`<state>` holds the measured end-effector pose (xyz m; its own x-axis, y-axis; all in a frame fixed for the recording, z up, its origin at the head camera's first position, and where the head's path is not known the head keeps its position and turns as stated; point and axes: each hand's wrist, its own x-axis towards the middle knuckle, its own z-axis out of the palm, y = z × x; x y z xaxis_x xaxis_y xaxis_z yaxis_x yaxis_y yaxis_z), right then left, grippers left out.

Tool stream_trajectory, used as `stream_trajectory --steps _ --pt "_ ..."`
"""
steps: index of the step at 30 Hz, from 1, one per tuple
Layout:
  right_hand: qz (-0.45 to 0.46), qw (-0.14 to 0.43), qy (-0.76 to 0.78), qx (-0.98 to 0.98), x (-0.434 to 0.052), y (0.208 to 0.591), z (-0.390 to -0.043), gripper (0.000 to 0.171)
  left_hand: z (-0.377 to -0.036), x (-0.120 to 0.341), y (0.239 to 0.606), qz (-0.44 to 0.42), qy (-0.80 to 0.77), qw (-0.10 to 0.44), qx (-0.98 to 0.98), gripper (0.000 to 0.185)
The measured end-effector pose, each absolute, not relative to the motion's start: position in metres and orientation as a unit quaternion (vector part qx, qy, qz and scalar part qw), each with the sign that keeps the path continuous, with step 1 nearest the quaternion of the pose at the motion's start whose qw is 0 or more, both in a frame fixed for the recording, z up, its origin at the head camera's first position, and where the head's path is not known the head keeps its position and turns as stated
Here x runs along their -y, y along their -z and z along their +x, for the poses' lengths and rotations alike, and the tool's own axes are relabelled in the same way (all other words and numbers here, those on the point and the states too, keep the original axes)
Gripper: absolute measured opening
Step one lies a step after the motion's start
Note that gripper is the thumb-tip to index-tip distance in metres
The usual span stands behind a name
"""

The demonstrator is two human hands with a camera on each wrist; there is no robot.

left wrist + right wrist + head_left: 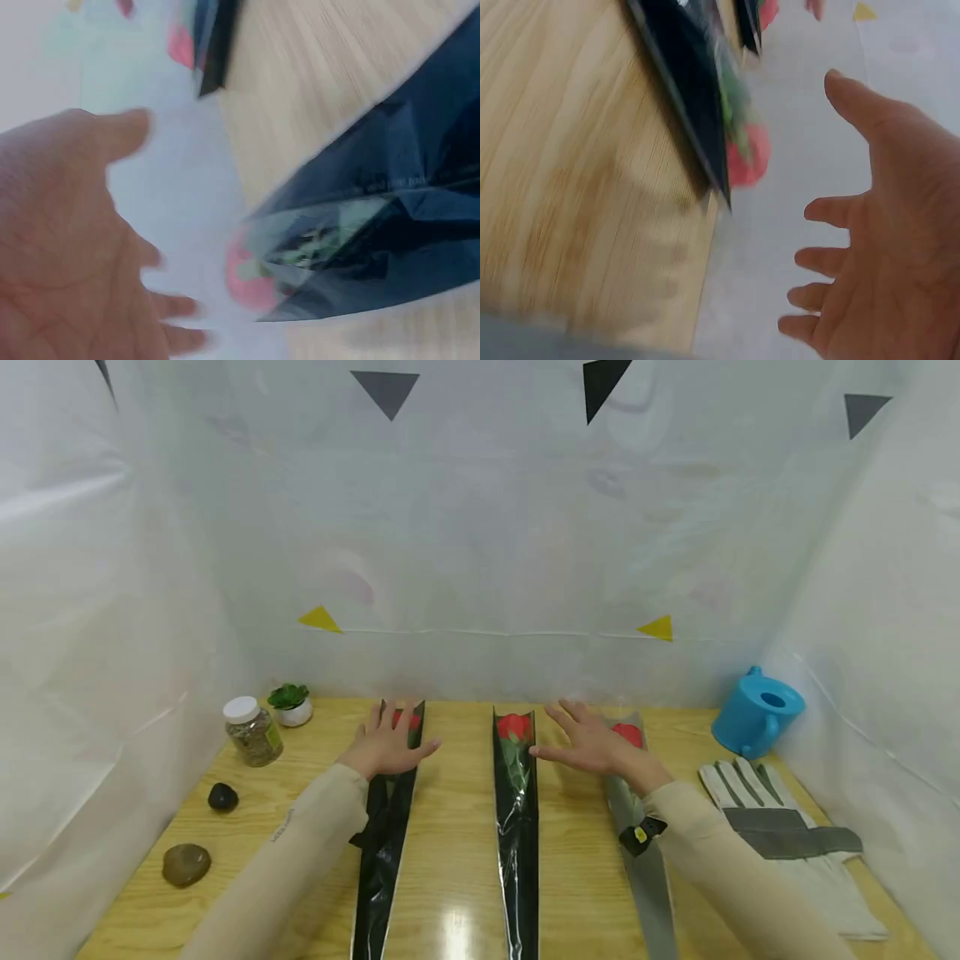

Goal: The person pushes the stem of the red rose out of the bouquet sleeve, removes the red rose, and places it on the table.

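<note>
Three red roses in long sleeves lie lengthwise on the wooden table. My left hand is spread over the left rose in its black sleeve, partly hiding the bloom; in the left wrist view the palm holds nothing. Between my hands lies the middle rose in a black sleeve with a clear front. My right hand, fingers apart and holding nothing, hovers between the middle rose and the right rose. The forearm crosses the right rose's grey sleeve.
On the left stand a lidded jar and a small potted succulent, with a black stone and a brown stone nearer. A blue watering can and work gloves lie right. White sheeting walls the table.
</note>
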<state>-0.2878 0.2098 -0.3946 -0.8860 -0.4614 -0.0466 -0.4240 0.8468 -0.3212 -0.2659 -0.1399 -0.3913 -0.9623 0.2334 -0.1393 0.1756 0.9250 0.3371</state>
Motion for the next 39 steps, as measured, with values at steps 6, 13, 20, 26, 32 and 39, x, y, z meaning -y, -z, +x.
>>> stream_trajectory --steps 6,13,20,26,32,39 --pt "-0.301 0.043 0.158 -0.939 -0.170 0.396 -0.286 0.084 -0.238 0.148 0.379 0.058 -0.137 0.152 -0.977 0.091" --pt "-0.350 0.048 0.169 -0.920 -0.124 0.406 -0.276 0.068 -0.211 0.159 0.393 0.024 -0.161 0.198 -0.967 0.065" --pt "-0.357 0.089 0.179 -0.913 -0.090 0.418 -0.269 0.059 -0.192 0.162 0.416 0.047 -0.159 0.165 -0.972 0.053" --pt "-0.370 0.126 0.150 -0.908 -0.066 0.429 -0.261 0.061 -0.194 0.167 0.433 0.064 -0.253 0.134 -0.956 0.036" --pt "-0.382 0.133 0.131 -0.905 -0.058 0.433 -0.252 0.059 -0.191 0.179 0.450 0.028 -0.403 0.185 -0.896 0.027" --pt "-0.361 0.168 0.231 -0.888 -0.063 0.429 -0.253 0.055 -0.177 0.184 0.452 0.027 -0.539 0.228 -0.810 0.028"
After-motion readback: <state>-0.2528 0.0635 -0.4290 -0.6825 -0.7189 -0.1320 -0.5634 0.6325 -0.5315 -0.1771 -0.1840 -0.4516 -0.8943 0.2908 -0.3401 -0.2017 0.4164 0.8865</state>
